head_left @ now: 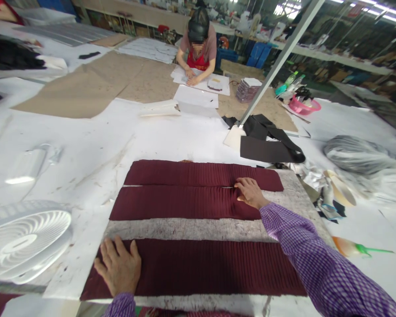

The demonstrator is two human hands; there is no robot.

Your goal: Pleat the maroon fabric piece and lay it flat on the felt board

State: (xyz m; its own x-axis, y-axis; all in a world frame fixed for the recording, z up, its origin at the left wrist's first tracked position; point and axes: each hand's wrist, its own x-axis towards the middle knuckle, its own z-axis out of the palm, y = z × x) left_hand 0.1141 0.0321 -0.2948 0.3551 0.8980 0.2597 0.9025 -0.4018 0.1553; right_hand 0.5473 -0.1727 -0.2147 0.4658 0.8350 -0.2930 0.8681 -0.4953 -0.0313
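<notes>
Three long bands of maroon fabric lie across a worn grey board [191, 230]; fine upright ridges, like overlapped layers, show along them. On the left end of the near fabric band [211, 268], my left hand [120, 266] rests flat with fingers spread. My right hand [250, 193] is at the right part of the middle fabric band [171, 202], its fingers bent over the upper edge and the cloth puckered around them. Just beyond, almost touching the middle one, runs the far fabric band [171, 173]. The fingertips of my right hand are partly hidden in the cloth.
A white fan [23, 242] stands at left. Black fabric strips [267, 149] lie by a slanted metal pole [280, 61]. An orange glue bottle [346, 246] with a green nozzle is at right. Across the table, another person [199, 44] works over white sheets beside a pink basin [304, 105].
</notes>
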